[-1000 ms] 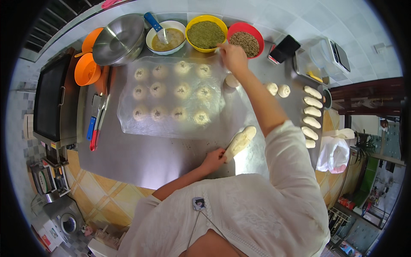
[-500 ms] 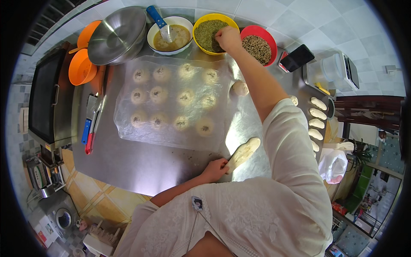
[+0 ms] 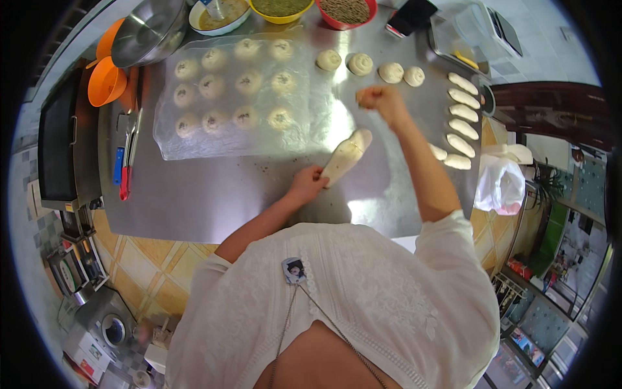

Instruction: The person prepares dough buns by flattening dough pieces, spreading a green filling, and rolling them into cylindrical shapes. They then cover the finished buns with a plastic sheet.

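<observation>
A long flattened dough strip (image 3: 348, 155) lies slantwise on the metal table. My left hand (image 3: 308, 185) has its fingers closed on the strip's near end. Above and right of its far end hovers my right hand (image 3: 383, 106), fingers pinched together; whatever is between them is too small to make out. Coiled dough rounds (image 3: 360, 63) sit in a row beyond the right hand. Under a clear plastic sheet (image 3: 227, 144), several round dough pieces (image 3: 248, 82) with dark flecks on top stand in rows to the left.
Along the back stand a steel bowl (image 3: 146, 35), a white bowl (image 3: 208, 27) of yellowish paste, a yellow bowl (image 3: 280, 18) of green crumbs and a red bowl (image 3: 353, 24) of seeds. Dough ovals (image 3: 464, 112) line the right edge; tongs (image 3: 126, 175) lie at left.
My right hand has left the yellow bowl and come back above the table near the dough strip. The left hand keeps its hold. The view has shifted, bringing more dough rounds into sight.
</observation>
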The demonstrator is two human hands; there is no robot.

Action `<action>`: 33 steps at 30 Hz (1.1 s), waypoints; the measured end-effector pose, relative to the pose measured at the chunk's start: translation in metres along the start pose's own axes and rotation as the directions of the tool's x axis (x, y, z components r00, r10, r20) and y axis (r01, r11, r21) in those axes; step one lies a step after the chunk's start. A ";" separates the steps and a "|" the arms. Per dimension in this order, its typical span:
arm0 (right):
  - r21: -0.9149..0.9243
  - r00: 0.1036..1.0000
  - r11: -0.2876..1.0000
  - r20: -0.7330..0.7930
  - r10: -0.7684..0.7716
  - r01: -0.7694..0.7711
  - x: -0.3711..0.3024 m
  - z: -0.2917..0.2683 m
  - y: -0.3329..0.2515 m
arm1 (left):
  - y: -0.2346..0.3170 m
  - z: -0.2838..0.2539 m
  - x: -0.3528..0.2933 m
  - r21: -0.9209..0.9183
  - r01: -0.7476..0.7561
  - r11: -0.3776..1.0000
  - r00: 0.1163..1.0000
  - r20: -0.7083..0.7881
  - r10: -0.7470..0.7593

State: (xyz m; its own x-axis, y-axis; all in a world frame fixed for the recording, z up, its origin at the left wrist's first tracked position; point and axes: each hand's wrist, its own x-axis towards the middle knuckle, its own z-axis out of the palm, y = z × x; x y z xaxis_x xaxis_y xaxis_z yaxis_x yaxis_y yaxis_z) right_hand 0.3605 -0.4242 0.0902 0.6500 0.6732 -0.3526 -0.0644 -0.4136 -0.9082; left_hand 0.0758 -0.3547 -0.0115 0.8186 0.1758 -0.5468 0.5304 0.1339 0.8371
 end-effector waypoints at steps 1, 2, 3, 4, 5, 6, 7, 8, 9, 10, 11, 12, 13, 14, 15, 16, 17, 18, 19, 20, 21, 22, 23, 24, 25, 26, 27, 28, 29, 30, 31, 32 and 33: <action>0.027 0.998 0.998 0.025 0.051 -0.051 -0.025 0.000 0.030 | -0.001 0.002 0.001 -0.019 -0.001 1.000 1.000 -0.001 0.001; -0.084 0.996 0.992 -0.010 0.094 -0.094 -0.042 0.008 0.056 | -0.002 0.003 0.001 -0.038 -0.002 0.999 1.000 -0.009 0.002; -0.189 0.991 0.973 -0.039 0.129 -0.134 -0.054 0.021 0.072 | -0.003 0.002 0.002 -0.055 -0.002 0.998 1.000 -0.028 0.000; -0.260 0.994 0.961 -0.088 0.071 -0.091 -0.066 0.034 0.074 | -0.008 0.000 0.003 -0.015 -0.039 0.999 0.999 -0.033 0.039; -0.329 0.989 0.943 -0.146 0.011 -0.059 -0.077 0.042 0.075 | -0.004 0.001 0.002 0.008 -0.027 1.000 0.999 -0.020 0.027; -0.411 0.985 0.912 -0.151 -0.082 0.012 -0.079 0.043 0.085 | -0.001 0.002 0.001 0.031 -0.014 0.999 1.000 -0.008 0.014; -0.480 0.966 0.875 -0.189 -0.176 0.065 -0.083 0.047 0.087 | 0.002 0.001 -0.001 0.054 0.000 0.999 1.000 -0.001 0.000; -0.549 0.938 0.829 -0.220 -0.270 0.110 -0.087 0.051 0.089 | -0.002 0.001 -0.001 0.041 -0.008 0.999 1.000 -0.006 0.009; -0.617 0.900 0.773 -0.242 -0.363 0.146 -0.090 0.054 0.090 | -0.008 0.001 0.001 0.027 -0.017 0.999 1.000 -0.010 0.018; -0.705 0.910 0.689 -0.157 -0.383 0.169 -0.098 0.061 0.084 | -0.014 -0.001 0.000 0.008 -0.024 1.000 0.999 -0.023 0.024; -0.737 0.867 0.649 -0.186 -0.462 0.188 -0.106 0.069 0.086 | -0.011 0.000 -0.002 0.002 -0.019 1.000 1.000 -0.016 0.019; -0.769 0.816 0.607 -0.210 -0.538 0.201 -0.113 0.080 0.090 | -0.008 0.000 -0.003 -0.006 -0.015 1.000 1.000 -0.008 0.015; -0.800 0.761 0.561 -0.225 -0.608 0.211 -0.122 0.093 0.097 | -0.006 0.001 -0.006 -0.016 -0.008 1.000 1.000 -0.004 0.007; -0.841 0.755 0.500 -0.187 -0.628 0.208 -0.132 0.105 0.105 | -0.006 0.002 -0.008 -0.014 -0.009 1.000 1.000 -0.011 0.009; -0.836 0.760 0.510 -0.194 -0.620 0.202 -0.142 0.117 0.114 | -0.006 0.002 -0.010 -0.011 -0.010 1.000 1.000 -0.017 0.010; -0.815 0.770 0.532 -0.181 -0.611 0.231 -0.155 0.131 0.120 | -0.007 0.002 -0.011 -0.009 -0.012 1.000 1.000 -0.023 0.012; -0.791 0.780 0.554 -0.168 -0.603 0.259 -0.168 0.145 0.123 | -0.010 0.000 -0.012 -0.020 -0.010 1.000 1.000 -0.018 0.010; -0.780 0.779 0.555 -0.144 -0.611 0.291 -0.181 0.156 0.124 | -0.014 -0.002 -0.014 -0.031 -0.005 1.000 1.000 -0.013 0.005; -0.772 0.776 0.552 -0.125 -0.618 0.316 -0.191 0.163 0.124 | -0.012 -0.002 -0.014 -0.041 -0.006 0.999 1.000 0.000 0.006; -0.786 0.772 0.538 -0.126 -0.623 0.306 -0.196 0.169 0.128 | -0.011 -0.002 -0.015 -0.035 -0.007 0.999 1.000 0.006 0.007; -0.756 0.803 0.576 -0.115 -0.585 0.311 -0.197 0.167 0.130 | -0.010 -0.003 -0.018 -0.029 -0.008 1.000 1.000 0.010 0.008; -0.723 0.829 0.612 -0.098 -0.550 0.321 -0.198 0.164 0.126 | -0.008 -0.004 -0.020 -0.023 -0.012 1.000 1.000 0.008 0.012; -0.688 0.853 0.647 -0.077 -0.515 0.328 -0.199 0.160 0.122 | -0.009 -0.004 -0.020 -0.032 -0.001 0.999 1.000 0.002 0.001; -0.703 0.834 0.636 -0.112 -0.540 0.317 -0.193 0.151 0.118 | -0.010 -0.005 -0.019 -0.041 0.010 0.999 1.000 -0.005 -0.010; -0.717 0.815 0.625 -0.142 -0.562 0.307 -0.181 0.134 0.105 | -0.011 -0.005 -0.020 -0.052 0.023 0.998 1.000 -0.015 -0.024; -0.732 0.796 0.617 -0.176 -0.579 0.287 -0.168 0.119 0.099 | -0.011 -0.004 -0.019 -0.062 0.030 0.998 1.000 0.004 -0.030; -0.810 0.759 0.544 -0.211 -0.616 0.216 -0.155 0.109 0.100 | -0.008 -0.004 -0.016 -0.068 0.038 0.997 0.999 0.021 -0.037; -0.835 0.759 0.509 -0.191 -0.622 0.207 -0.149 0.105 0.101 | -0.005 -0.006 -0.015 -0.073 0.045 0.996 0.998 0.036 -0.042; -0.859 0.760 0.473 -0.170 -0.628 0.198 -0.146 0.103 0.103 | -0.004 -0.005 -0.018 -0.058 0.043 0.997 0.998 0.039 -0.040; -0.854 0.755 0.470 -0.156 -0.637 0.221 -0.152 0.109 0.107 | -0.003 -0.005 -0.022 -0.043 0.040 0.998 0.998 0.043 -0.038; -0.850 0.744 0.464 -0.139 -0.654 0.249 -0.160 0.120 0.113 | 0.001 -0.007 -0.022 -0.029 0.031 0.999 0.999 0.041 -0.029; -0.848 0.738 0.455 -0.118 -0.664 0.274 -0.171 0.129 0.119 | -0.001 -0.008 -0.019 -0.045 0.034 0.998 0.999 0.036 -0.032; -0.845 0.742 0.447 -0.092 -0.663 0.294 -0.179 0.140 0.124 | -0.004 -0.009 -0.017 -0.061 0.037 0.997 0.999 0.031 -0.035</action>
State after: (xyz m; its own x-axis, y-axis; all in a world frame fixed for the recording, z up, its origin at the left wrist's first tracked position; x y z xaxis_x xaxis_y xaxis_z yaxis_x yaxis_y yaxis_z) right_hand 0.1305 -0.5098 0.0090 0.5952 0.7176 0.3616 0.8022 -0.5046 -0.3191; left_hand 0.0578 -0.3495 -0.0057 0.8057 0.1407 -0.5754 0.5461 0.1999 0.8135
